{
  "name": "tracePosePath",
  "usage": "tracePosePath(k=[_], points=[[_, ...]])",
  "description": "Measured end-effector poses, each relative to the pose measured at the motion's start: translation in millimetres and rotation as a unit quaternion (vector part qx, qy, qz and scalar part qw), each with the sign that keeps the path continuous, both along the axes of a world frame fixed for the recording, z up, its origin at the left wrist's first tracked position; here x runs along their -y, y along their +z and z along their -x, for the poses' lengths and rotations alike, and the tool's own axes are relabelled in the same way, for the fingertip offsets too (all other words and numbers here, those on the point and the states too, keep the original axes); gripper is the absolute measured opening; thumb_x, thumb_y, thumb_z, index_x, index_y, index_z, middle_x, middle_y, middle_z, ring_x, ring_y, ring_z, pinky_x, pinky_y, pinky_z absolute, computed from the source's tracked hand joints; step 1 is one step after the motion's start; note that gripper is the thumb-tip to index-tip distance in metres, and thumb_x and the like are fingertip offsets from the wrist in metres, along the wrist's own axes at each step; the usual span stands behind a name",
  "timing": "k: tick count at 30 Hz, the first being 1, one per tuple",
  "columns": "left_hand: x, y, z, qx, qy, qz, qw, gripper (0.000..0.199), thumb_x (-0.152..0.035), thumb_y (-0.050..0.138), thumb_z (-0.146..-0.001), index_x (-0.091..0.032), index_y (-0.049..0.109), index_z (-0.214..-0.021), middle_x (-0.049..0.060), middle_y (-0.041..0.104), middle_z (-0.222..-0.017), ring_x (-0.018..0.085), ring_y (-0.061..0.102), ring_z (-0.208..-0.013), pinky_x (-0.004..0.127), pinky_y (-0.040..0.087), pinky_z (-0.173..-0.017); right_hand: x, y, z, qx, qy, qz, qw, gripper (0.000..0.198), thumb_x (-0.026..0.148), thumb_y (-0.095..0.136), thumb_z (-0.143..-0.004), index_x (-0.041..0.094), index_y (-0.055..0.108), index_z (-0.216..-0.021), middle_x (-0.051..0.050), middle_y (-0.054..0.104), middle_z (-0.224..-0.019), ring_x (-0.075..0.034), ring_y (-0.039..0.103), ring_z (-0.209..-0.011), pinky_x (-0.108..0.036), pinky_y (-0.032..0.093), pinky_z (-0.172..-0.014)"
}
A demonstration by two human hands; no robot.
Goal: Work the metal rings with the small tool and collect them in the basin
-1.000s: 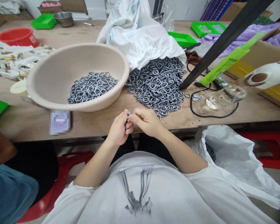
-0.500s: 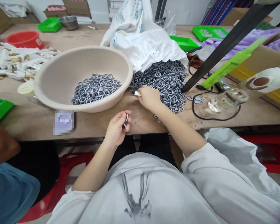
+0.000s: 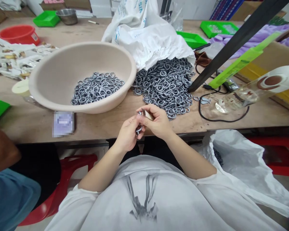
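Observation:
Above the table's front edge, my left hand (image 3: 128, 134) is closed on grey metal rings (image 3: 139, 129), one standing up by its fingertips. My right hand (image 3: 161, 123) meets it there, its fingers wrapped round a small tool with a pale handle (image 3: 148, 115); the tool's tip is by the rings and partly hidden. Just beyond the hands lies a heap of similar rings (image 3: 165, 88), spilling from a white sack (image 3: 156, 45). To the left, a large beige basin (image 3: 55, 72) holds more rings (image 3: 97, 88).
A slanting dark metal post (image 3: 221, 51) stands right of the heap. Beside it lie a black cable (image 3: 221, 120) and a clear cup (image 3: 240, 98). A purple box (image 3: 63, 124) sits before the basin. A person's arm (image 3: 3, 150) is at left; an open white bag (image 3: 243, 150) hangs at right.
My right hand has come back from the ring heap towards me, carrying the small tool, and now touches my left hand. The left hand has shifted slightly right, still holding rings.

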State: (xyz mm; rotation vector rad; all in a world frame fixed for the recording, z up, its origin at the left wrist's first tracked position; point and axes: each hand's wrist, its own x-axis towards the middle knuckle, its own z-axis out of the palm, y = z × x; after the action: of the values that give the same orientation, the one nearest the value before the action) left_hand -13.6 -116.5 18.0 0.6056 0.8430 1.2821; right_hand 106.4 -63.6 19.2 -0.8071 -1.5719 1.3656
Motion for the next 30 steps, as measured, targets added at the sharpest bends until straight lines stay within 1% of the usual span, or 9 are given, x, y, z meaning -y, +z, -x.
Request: tracePosePath(k=[5,11,15,18,21,23,26,28,30], points=[[2.1,-1.6,3.0,-0.053,-0.028,-0.04,0.997,0.038,-0.045,0.067,-0.084,-0.016,0.05,-0.067,-0.003,0.053,-0.056,0.003,0.038,-0.039,0.014,0.027,-0.035,-9.6,6.2,-5.9,0.041,0.006,-0.014,0.999,0.048,0.066,0.061,-0.085,0.018,0.063,-0.076,0.002,0.058,-0.061,-0.011,0.051,-0.055,-0.025,0.041,-0.054],[1.7,-2.3,10.4,-0.051,-0.026,-0.041,0.998,0.035,-0.045,0.067,-0.082,-0.017,0.051,-0.069,-0.004,0.05,-0.055,0.004,0.039,-0.042,0.014,0.027,-0.034,3.2,14.2,-22.8,0.204,0.053,-0.205,0.956,0.051,0.058,0.043,-0.098,0.017,0.065,-0.078,-0.002,0.063,-0.07,-0.013,0.056,-0.067,-0.026,0.037,-0.065],[0.6,-1.1,9.9,-0.049,-0.032,-0.023,0.998,0.034,-0.045,0.07,-0.079,-0.017,0.053,-0.072,-0.005,0.049,-0.052,0.004,0.037,-0.039,0.015,0.025,-0.033,13.2,17.6,-23.8,0.256,0.043,-0.272,0.927,0.052,0.055,0.041,-0.1,0.017,0.058,-0.069,-0.001,0.056,-0.065,-0.012,0.048,-0.061,-0.027,0.029,-0.06],[3.7,0.4,12.0,-0.061,-0.046,-0.028,0.997,0.036,-0.047,0.071,-0.079,-0.017,0.051,-0.069,-0.005,0.049,-0.052,0.004,0.037,-0.038,0.016,0.024,-0.034,10.0,16.1,-23.0,0.262,0.055,-0.275,0.923,0.052,0.054,0.039,-0.101,0.018,0.053,-0.065,0.001,0.052,-0.063,-0.011,0.046,-0.06,-0.026,0.027,-0.059],[10.1,1.1,15.2,-0.086,-0.122,-0.061,0.987,0.041,-0.049,0.066,-0.084,-0.016,0.051,-0.064,-0.002,0.051,-0.052,0.004,0.04,-0.039,0.017,0.026,-0.037,-5.9,12.0,-23.4,0.314,0.018,-0.228,0.921,0.054,0.055,0.035,-0.101,0.019,0.051,-0.064,0.001,0.051,-0.061,-0.012,0.045,-0.059,-0.027,0.027,-0.059],[12.8,0.4,16.7,-0.089,-0.153,-0.067,0.982,0.042,-0.048,0.063,-0.087,-0.016,0.051,-0.062,-0.001,0.053,-0.053,0.004,0.041,-0.039,0.018,0.028,-0.039,-22.2,9.9,-22.3,0.395,-0.037,-0.203,0.895,0.052,0.054,0.037,-0.101,0.019,0.055,-0.067,0.0,0.054,-0.063,-0.014,0.047,-0.061,-0.028,0.027,-0.059],[10.7,-2.4,18.8,-0.058,-0.098,-0.033,0.993,0.033,-0.042,0.066,-0.084,-0.015,0.056,-0.068,-0.001,0.055,-0.056,0.004,0.042,-0.038,0.018,0.029,-0.039,-48.1,9.7,-13.6,0.516,-0.091,-0.219,0.823,0.035,0.051,0.051,-0.096,0.02,0.067,-0.093,-0.006,0.069,-0.09,-0.02,0.06,-0.078,-0.029,0.034,-0.064],[6.5,-4.4,20.8,-0.036,-0.06,-0.005,0.998,0.02,-0.035,0.068,-0.081,-0.015,0.064,-0.085,-0.002,0.059,-0.061,0.004,0.044,-0.038,0.018,0.03,-0.038,-62.8,10.7,-3.1,0.578,-0.093,-0.242,0.774,0.033,0.046,0.06,-0.092,0.019,0.069,-0.109,-0.012,0.069,-0.109,-0.026,0.065,-0.09,-0.032,0.039,-0.07],[2.2,-5.4,23.8,-0.019,-0.034,0.014,0.999,0.024,-0.026,0.066,-0.078,-0.017,0.065,-0.101,-0.003,0.062,-0.066,0.006,0.046,-0.039,0.017,0.032,-0.037,-75.1,11.3,7.9,0.623,-0.08,-0.249,0.738,0.03,0.035,0.058,-0.093,0.015,0.07,-0.112,-0.017,0.067,-0.115,-0.03,0.066,-0.095,-0.035,0.042,-0.073]])
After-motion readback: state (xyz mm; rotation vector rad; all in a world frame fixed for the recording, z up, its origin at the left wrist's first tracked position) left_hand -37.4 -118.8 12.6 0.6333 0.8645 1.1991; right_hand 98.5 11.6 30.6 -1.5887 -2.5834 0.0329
